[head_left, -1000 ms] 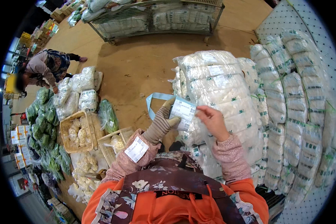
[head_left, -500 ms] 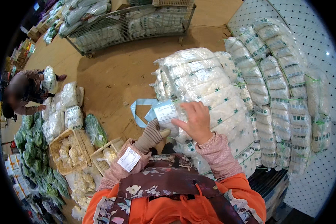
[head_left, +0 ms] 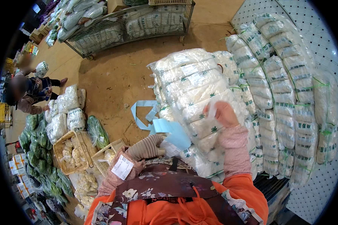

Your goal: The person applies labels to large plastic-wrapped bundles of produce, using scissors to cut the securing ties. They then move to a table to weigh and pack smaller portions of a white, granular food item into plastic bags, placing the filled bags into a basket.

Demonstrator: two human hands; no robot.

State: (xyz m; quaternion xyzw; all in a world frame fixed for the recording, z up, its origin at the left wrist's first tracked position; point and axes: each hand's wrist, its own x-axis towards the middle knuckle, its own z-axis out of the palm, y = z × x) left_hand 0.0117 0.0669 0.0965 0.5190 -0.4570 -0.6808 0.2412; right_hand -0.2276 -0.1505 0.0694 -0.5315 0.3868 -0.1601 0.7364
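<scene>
My left hand (head_left: 151, 145), in a striped knit glove, is closed around a strip of labels with light blue backing paper (head_left: 176, 132). A long tail of that backing loops out past the hand over the bagged goods. My bare right hand (head_left: 227, 114) pinches a small white label (head_left: 213, 109), blurred by motion, above a large clear plastic bag (head_left: 204, 92) filled with white packs printed with green marks. White stickers (head_left: 196, 78) lie on the far part of this bag. Another printed label (head_left: 122, 167) is stuck on my left sleeve.
On the right, more bundled white packs (head_left: 287, 105) stand stacked before a dotted white panel (head_left: 311, 198). A wire cage cart (head_left: 131, 28) is at the back. To the left are a basket (head_left: 87, 157), bagged greens (head_left: 97, 133), and a co-worker bending (head_left: 37, 92).
My right hand has moved right, away from the label strip, with a white label now in its fingers. The strip has turned blue side up, and my left hand is slightly lower.
</scene>
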